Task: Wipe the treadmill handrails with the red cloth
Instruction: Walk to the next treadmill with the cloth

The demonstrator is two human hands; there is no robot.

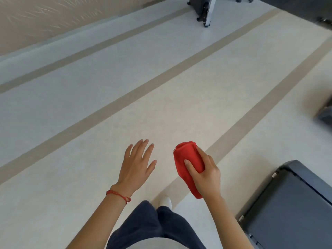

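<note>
My right hand grips a folded red cloth in front of me, above the floor. To its left my left hand is held out flat with the fingers spread and nothing in it; a red string bracelet circles its wrist. The dark grey rear end of a treadmill deck shows at the lower right, apart from both hands. No handrail is in view.
Pale floor with beige stripes runs diagonally ahead. A dark machine base with a grey post stands at the top, and a blurred dark object sits at the right edge. My dark trousers and a white shoe are below.
</note>
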